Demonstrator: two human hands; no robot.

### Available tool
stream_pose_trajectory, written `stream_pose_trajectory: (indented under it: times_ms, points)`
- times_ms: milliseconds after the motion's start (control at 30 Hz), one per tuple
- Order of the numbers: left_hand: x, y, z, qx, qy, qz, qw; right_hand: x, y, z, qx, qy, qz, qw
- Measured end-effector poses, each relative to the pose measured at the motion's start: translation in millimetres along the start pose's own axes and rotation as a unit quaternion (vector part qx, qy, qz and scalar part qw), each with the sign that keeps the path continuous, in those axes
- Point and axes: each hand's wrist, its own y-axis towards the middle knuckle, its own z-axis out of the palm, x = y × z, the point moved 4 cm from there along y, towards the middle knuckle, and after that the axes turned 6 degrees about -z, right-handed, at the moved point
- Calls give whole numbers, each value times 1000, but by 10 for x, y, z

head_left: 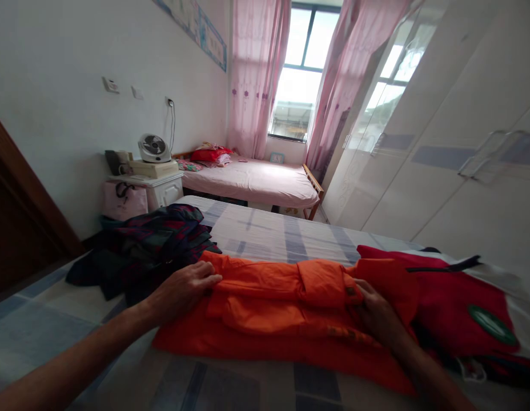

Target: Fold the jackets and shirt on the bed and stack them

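Note:
An orange garment (265, 319), partly folded in layers with small dark markings, lies across the bed in front of me. At its upper left edge, my left hand (194, 282) is closed with the fabric between thumb and fingers. My right hand (374, 308) grips a folded strip of the same garment on the right side; its fingertips are partly hidden by cloth. Left of the garment, close to my left hand, is a heap of dark plaid clothing (162, 240). A red garment (457, 302) with a green oval badge lies beyond my right hand.
Under the clothes is a bed with a blue-and-white checked sheet (248, 228). A second bed with a pink sheet (256, 180) stands by the window. A fan (154, 147) sits above a white nightstand (168, 193) at the left. White wardrobes (453, 125) line the right side.

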Motion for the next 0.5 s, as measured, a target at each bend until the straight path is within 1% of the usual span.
stream_pose_trajectory:
  times_ms: [67, 133, 200, 267, 300, 333, 367, 433, 500]
  points:
    - [-37, 5, -42, 25, -25, -23, 999, -8, 14, -3, 11, 34, 8, 999]
    - [-72, 73, -159, 39, -52, -37, 997, -1, 86, -81, 16, 75, 28, 997]
    - [-91, 171, -293, 23, -76, -60, 995, 13, 171, -203, -3, 99, 64, 993]
    - [-95, 261, -359, -18, -85, -94, 992, 30, 237, -300, -34, 89, 118, 989]
    - [-98, 293, -343, -38, -81, -108, 990, 45, 260, -316, -40, 73, 141, 986]
    - [-105, 314, -288, -48, -72, -117, 989, 66, 276, -308, -40, 55, 156, 985]
    - [-114, 325, -198, -45, -62, -120, 990, 91, 286, -279, -38, 38, 161, 986]
    - [-122, 318, 35, -10, -43, -121, 992, 143, 286, -177, -33, 17, 136, 990]
    - [-106, 297, 233, 49, -54, -120, 990, 164, 251, -62, -41, 15, 103, 994]
